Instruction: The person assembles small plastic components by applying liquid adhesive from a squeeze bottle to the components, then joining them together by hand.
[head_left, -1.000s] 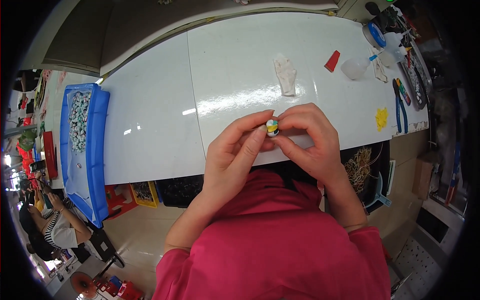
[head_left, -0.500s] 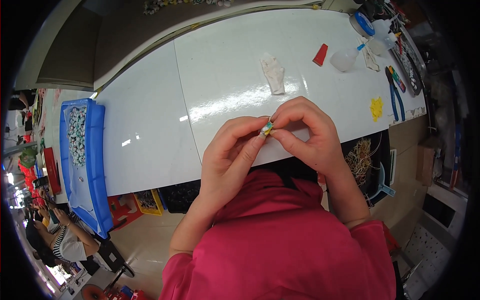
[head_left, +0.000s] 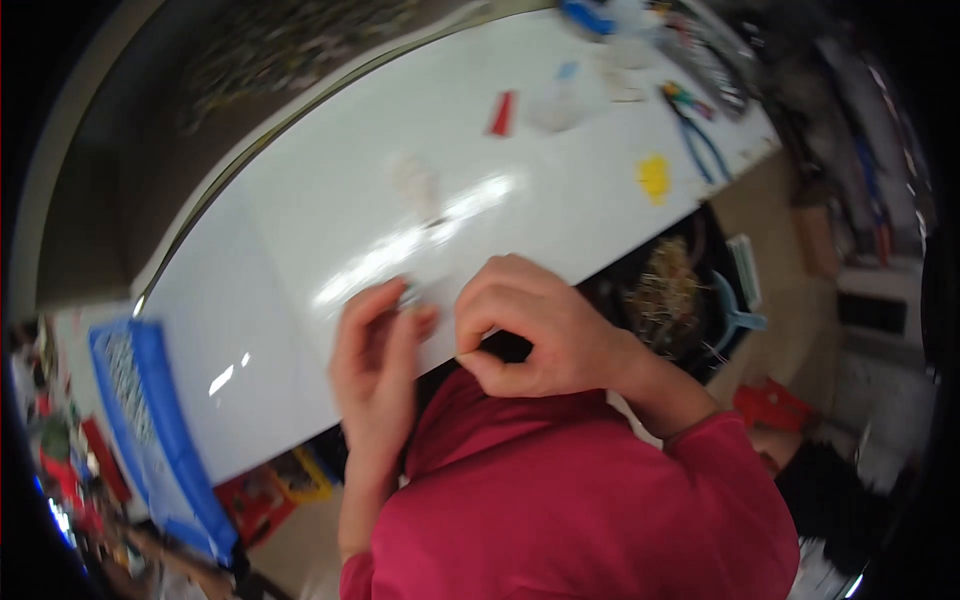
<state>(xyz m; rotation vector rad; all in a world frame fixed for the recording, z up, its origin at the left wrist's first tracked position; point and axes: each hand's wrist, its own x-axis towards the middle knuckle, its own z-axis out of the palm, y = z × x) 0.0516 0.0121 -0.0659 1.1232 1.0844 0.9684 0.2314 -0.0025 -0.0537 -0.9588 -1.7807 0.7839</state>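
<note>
My left hand is above the table's near edge, thumb and fingertips closed on a small rounded piece. Motion smears that piece; it looks greenish and pale. To its right, apart from it, my right hand is held in a pinch, thumb tip against the curled fingers. Whatever may be between those fingertips is too small or hidden to make out. Beyond my hands a blurred white cloth piece lies on the white table.
At the left stands a blue tray with many small pieces. Toward the far right lie a red wedge-shaped piece, a translucent bottle, a yellow heap and blue-handled pliers. Below the right edge, a dark bin holds tangled pale strands.
My hands were together on the small piece; now they are apart, and the piece is in my left hand. The whole view has swung, with the table tilted and blurred.
</note>
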